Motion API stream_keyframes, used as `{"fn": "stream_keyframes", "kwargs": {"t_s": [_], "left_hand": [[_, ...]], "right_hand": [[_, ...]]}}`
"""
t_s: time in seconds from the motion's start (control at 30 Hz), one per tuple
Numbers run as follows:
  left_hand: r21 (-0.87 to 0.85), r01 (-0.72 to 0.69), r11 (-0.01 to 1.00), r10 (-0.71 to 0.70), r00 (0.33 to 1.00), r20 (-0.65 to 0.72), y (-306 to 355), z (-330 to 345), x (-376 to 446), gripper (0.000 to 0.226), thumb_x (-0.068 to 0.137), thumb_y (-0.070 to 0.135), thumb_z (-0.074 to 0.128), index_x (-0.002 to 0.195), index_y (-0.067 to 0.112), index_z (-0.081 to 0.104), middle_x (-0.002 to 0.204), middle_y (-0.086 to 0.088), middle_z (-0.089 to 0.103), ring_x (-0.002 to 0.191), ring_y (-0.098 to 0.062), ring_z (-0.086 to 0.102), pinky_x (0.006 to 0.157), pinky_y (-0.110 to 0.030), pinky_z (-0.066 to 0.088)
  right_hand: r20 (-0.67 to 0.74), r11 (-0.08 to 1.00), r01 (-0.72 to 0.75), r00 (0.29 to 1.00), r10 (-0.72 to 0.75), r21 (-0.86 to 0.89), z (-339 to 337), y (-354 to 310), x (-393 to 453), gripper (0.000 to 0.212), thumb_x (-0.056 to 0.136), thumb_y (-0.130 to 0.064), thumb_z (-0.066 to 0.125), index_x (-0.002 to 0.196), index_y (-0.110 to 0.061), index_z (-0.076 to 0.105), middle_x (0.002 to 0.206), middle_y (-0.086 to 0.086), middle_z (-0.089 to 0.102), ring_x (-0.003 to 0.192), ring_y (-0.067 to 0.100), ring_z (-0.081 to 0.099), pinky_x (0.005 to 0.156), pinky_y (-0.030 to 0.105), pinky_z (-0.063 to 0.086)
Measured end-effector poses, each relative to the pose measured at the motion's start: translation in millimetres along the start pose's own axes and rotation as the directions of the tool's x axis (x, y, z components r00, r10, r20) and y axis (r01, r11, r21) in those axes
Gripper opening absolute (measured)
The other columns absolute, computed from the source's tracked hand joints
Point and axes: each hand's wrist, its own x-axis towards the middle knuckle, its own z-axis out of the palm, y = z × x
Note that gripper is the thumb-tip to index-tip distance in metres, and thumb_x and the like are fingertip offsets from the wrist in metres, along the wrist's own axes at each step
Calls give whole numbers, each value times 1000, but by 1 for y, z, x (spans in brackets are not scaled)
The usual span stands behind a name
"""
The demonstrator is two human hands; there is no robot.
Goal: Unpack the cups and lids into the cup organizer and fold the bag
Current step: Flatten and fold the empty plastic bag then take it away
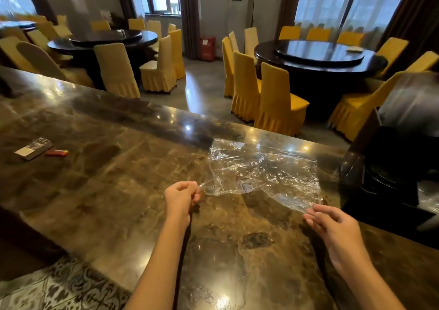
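Marble worktop (118, 191) faces yellow chairs (273, 100). Bag (263, 174) lies flat on worktop; left hand (181, 197) fingers pinch its corner, right hand (332, 229) fingers open, touching its edge.

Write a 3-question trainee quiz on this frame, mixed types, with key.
1. True or false: the bag lies spread on the counter with no cups inside.
2. Which hand pinches a near corner of the bag in a closed fist?
A. left hand
B. right hand
C. neither
3. Fill in: the lighter lies right beside a flat ____ at the counter's far left.

Key
1. True. The clear bag is flat and empty.
2. A. The right hand's fingers are loosely open at the other near corner.
3. Card, or a small booklet; its print is unreadable.
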Motion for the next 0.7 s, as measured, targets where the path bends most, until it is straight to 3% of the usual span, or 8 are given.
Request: {"fn": "stream_keyframes", "kwargs": {"t_s": [0.13,0.3,0.43,0.53,0.63,0.7], "left_hand": [[70,-60,996,61,998,-19,-13,-28,-3,13,91,5,69,79,8,72,60,-4,63,41,-6,46,39,-19,39],[-1,-124,992,123,990,-64,-26,-53,-5,5,91,9,72,87,7,74,56,3,63,44,-6,49,39,-17,41],[-133,-152,979,156,988,22,-28,-64,-20,3,84,14,78,82,17,78,66,0,69,55,-8,59,50,-17,50],[-175,-124,977,135,990,52,-31,-74,-31,11,79,6,79,88,13,77,77,-12,75,65,-14,70,61,-20,58],[-222,-111,969,90,991,-103,-37,-72,-50,15,83,-5,75,91,7,72,80,-16,74,65,-15,71,61,-19,58],[-291,-117,950,40,965,-258,-39,-63,-68,16,85,-8,72,91,6,67,81,-16,71,64,-14,70,61,-18,58]], "right_hand": [[-72,1000,21,997,-21,1,-15,6,0,15,98,-3,56,99,-6,71,98,17,75,87,25,76,65,22,62],[-71,997,22,997,-17,71,-16,5,-1,17,98,-4,55,99,-4,72,91,13,77,93,29,74,67,23,63],[22,994,51,998,-53,99,-2,-1,7,23,98,-2,53,102,-13,73,113,20,71,98,26,73,71,24,62],[167,986,106,978,-127,130,10,-13,17,42,96,-3,57,121,-36,68,138,-3,60,113,20,68,84,36,59],[160,960,213,957,-242,181,21,-23,20,54,99,-4,52,129,-49,59,160,-22,28,131,14,53,100,43,49],[125,956,209,963,-237,207,26,-22,11,50,100,-3,51,124,-45,65,161,-16,31,132,16,52,100,44,51]]}}
